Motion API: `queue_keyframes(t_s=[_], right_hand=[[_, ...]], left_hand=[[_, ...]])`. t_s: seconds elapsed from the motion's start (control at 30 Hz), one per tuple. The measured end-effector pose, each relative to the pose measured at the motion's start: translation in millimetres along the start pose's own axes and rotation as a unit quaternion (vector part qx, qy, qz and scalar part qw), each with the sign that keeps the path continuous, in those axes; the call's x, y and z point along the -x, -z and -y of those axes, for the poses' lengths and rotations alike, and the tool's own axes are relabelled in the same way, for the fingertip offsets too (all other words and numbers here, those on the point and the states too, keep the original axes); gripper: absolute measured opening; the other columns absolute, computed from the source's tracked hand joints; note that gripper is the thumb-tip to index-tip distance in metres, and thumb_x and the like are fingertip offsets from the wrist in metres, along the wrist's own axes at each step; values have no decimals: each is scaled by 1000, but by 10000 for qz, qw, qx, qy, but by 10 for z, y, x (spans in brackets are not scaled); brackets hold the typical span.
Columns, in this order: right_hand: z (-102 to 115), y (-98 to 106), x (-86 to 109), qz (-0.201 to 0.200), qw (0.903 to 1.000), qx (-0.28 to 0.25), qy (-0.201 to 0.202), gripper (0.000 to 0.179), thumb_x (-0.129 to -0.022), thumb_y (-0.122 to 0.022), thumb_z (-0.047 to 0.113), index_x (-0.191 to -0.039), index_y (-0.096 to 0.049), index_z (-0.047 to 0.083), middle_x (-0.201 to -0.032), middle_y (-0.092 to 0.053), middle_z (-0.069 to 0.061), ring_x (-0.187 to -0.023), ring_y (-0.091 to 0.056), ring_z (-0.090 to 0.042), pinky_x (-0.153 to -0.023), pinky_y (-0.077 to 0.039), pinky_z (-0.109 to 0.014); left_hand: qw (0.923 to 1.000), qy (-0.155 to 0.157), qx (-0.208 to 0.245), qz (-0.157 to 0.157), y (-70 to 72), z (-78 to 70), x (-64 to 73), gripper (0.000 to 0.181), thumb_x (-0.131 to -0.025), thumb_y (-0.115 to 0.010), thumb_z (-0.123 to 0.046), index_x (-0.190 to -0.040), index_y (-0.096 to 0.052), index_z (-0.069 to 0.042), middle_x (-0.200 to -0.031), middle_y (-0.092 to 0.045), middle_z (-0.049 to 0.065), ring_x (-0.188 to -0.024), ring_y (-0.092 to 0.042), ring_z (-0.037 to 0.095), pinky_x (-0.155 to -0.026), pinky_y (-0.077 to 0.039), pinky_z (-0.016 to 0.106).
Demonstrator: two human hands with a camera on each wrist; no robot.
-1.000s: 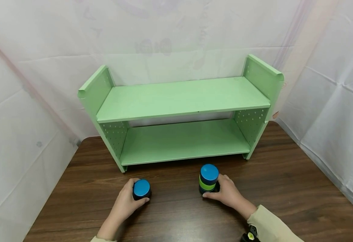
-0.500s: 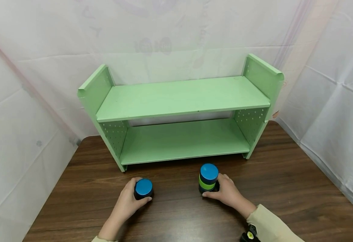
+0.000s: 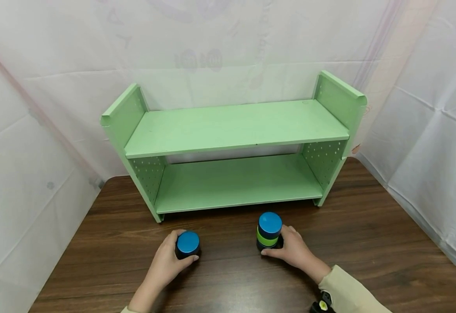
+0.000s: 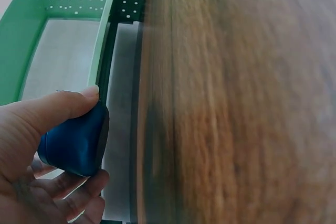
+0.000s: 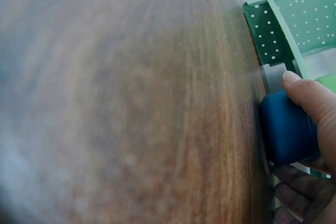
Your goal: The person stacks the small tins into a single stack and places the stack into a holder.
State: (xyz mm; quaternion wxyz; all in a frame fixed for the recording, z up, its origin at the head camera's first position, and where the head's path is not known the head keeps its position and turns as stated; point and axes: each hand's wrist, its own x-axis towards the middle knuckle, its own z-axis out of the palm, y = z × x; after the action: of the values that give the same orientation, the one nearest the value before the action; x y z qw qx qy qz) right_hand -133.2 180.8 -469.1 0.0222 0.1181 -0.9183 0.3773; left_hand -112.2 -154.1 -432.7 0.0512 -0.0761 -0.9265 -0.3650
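My left hand [image 3: 168,258] grips a short, round blue piece [image 3: 188,242] with a flat shiny top and dark sides. The left wrist view shows this blue piece [image 4: 76,142] between thumb and fingers, raised off the table, its lower side tapering. To the right, my right hand [image 3: 292,248] holds a taller upright stack [image 3: 270,228], blue on top, with a bright green band in the middle and a dark blue base. In the right wrist view, thumb and fingers lie around the blue base [image 5: 287,129], low at the tabletop; most of the green band is out of frame.
Behind both hands stands a light green two-tier shelf [image 3: 235,126] with perforated side panels. Its lower board [image 3: 237,182] sits just above the dark wooden table [image 3: 228,282]. White printed sheeting [image 3: 228,43] hangs around the back and sides.
My left hand has shifted slightly to the right with the short blue piece in its grip. The right hand and the banded stack have stayed in place.
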Motion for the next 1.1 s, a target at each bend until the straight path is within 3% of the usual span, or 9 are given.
queue_keyframes(t_s=[0.63, 1.1], right_hand=[[-2, 5, 3, 56, 10000, 40, 4, 68, -66, -86, 38, -121, -58, 11, -110, -64, -3, -105, -55, -28, -90, -41, -57], [17, 2, 3, 82, 9999, 62, -35, 69, -67, -86, 38, -123, -57, 10, -111, -63, -4, -106, -54, -29, -91, -41, -57]], left_hand=[[9999, -84, -51, 46, 3, -186, 52, 65, -67, -87, -20, -121, -55, -4, -117, -61, 13, -109, -58, 34, -87, -48, 52], [9998, -71, -175, 29, 8, -186, 52, 66, -67, -87, -24, -121, -55, -5, -116, -61, 12, -108, -58, 35, -86, -49, 53]])
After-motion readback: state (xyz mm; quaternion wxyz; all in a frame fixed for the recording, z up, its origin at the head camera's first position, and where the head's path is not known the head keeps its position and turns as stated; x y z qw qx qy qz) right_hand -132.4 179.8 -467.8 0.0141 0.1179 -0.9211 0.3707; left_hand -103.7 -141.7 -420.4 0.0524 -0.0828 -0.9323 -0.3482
